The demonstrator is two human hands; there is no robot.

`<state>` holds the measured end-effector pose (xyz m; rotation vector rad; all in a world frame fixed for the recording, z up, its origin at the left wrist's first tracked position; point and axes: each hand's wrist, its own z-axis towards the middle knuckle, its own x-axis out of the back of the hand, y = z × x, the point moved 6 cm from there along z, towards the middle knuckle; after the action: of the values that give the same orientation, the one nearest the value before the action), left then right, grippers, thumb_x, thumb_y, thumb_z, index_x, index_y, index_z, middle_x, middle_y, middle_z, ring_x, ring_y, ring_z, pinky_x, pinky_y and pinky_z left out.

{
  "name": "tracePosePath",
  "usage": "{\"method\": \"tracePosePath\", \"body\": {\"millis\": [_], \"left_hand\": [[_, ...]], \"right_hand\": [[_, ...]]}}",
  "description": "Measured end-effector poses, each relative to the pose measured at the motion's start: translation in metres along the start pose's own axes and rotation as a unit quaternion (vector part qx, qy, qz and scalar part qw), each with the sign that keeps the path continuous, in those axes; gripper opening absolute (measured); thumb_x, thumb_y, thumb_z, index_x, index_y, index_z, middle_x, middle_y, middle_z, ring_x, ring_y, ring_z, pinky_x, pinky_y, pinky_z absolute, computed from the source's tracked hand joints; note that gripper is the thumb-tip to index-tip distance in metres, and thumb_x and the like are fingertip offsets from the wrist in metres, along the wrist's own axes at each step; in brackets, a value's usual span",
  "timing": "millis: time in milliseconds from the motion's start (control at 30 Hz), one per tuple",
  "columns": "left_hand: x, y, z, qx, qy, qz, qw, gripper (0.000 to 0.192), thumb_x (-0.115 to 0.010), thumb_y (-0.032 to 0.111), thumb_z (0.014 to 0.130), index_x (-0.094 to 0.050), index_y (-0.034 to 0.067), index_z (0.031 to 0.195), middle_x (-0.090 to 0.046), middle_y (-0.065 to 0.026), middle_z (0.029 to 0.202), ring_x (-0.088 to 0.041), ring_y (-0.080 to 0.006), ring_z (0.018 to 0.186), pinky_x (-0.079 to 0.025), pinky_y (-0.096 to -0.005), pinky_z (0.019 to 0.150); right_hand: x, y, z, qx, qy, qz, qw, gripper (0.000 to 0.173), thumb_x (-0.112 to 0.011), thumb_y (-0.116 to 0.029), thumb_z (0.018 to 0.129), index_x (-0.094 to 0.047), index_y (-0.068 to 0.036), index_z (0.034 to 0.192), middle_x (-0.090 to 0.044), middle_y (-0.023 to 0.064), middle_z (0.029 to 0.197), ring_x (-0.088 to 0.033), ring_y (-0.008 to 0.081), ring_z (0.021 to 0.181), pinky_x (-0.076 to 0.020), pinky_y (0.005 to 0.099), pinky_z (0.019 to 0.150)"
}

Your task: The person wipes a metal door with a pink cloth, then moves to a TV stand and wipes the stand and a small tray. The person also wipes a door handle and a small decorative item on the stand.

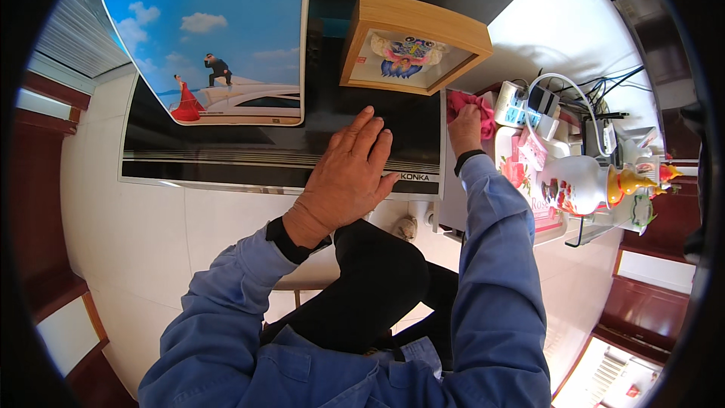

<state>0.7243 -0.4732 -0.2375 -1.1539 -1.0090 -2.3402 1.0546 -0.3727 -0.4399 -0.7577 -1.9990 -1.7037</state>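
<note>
My left hand (348,173) is held palm down with its fingers a little apart over the glossy black top of a Konka appliance (272,161). Whether the palm touches the surface I cannot tell. At the appliance's right end, my right hand (466,127) grips a bunched pink cloth (486,115), and its fingertips are partly hidden in the folds. Behind my hands, a wooden shadow-box frame (422,8) stands on the black top, with a colourful animal-face ornament (412,55) inside. To its left is a large white-edged photo panel (243,68) of two figures on a boat.
Right of the cloth are a power strip (512,103), a rose-printed tray (558,229), a pink box (529,149) and a white vase with a yellow top (578,184). A white cable (586,99) arches over them, near tangled black cables (609,88). My knees are below the front edge.
</note>
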Motion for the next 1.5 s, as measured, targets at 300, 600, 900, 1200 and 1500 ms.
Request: {"method": "tracePosePath", "body": {"millis": [300,600,900,1200,1500], "left_hand": [[0.003,0.000,-0.003,-0.010,0.019,-0.006,1.000,0.059,-0.075,0.029,0.085,-0.055,-0.005,0.129,-0.051,-0.0219,0.137,-0.040,-0.0385,0.141,-0.041,-0.0494,0.106],[0.000,0.002,-0.002,-0.008,0.017,-0.005,1.000,0.057,-0.073,0.031,0.087,-0.055,-0.005,0.128,-0.050,-0.0225,0.139,-0.039,-0.0384,0.142,-0.040,-0.0495,0.108],[-0.002,0.001,-0.002,-0.004,0.013,-0.001,1.000,0.058,-0.073,0.031,0.087,-0.055,-0.005,0.129,-0.050,-0.0222,0.138,-0.040,-0.0383,0.142,-0.040,-0.0490,0.109],[-0.004,-0.001,-0.004,-0.013,0.023,-0.015,1.000,0.059,-0.074,0.030,0.087,-0.054,-0.006,0.129,-0.051,-0.0224,0.137,-0.041,-0.0394,0.140,-0.039,-0.0492,0.110],[-0.004,0.002,-0.002,-0.016,0.015,-0.010,1.000,0.059,-0.075,0.030,0.086,-0.055,-0.006,0.128,-0.050,-0.0219,0.139,-0.041,-0.0395,0.141,-0.039,-0.0494,0.109]], "right_hand": [[-0.033,-0.047,-0.107,-0.020,-0.040,0.082,0.996,0.033,-0.050,-0.019,0.094,-0.074,-0.001,0.108,-0.062,0.0230,0.122,-0.057,0.0395,0.111,-0.0455,0.0470,0.084],[-0.034,-0.070,-0.157,0.045,-0.116,0.246,0.961,0.025,-0.059,-0.020,0.087,-0.076,-0.009,0.100,-0.070,0.0100,0.113,-0.059,0.0321,0.111,-0.0464,0.0461,0.082],[0.028,0.004,-0.054,-0.010,0.094,0.038,0.995,0.023,-0.060,-0.023,0.086,-0.078,-0.011,0.094,-0.061,0.0087,0.109,-0.052,0.0308,0.106,-0.0415,0.0430,0.079],[-0.017,-0.050,-0.206,-0.013,0.051,0.124,0.991,0.020,-0.062,-0.025,0.083,-0.075,-0.011,0.087,-0.060,0.0099,0.104,-0.053,0.0339,0.103,-0.0442,0.0465,0.071],[-0.032,-0.100,-0.253,0.093,-0.070,0.273,0.955,0.022,-0.063,-0.025,0.080,-0.077,-0.010,0.086,-0.067,0.0131,0.104,-0.054,0.0364,0.110,-0.0457,0.0543,0.077]]}}
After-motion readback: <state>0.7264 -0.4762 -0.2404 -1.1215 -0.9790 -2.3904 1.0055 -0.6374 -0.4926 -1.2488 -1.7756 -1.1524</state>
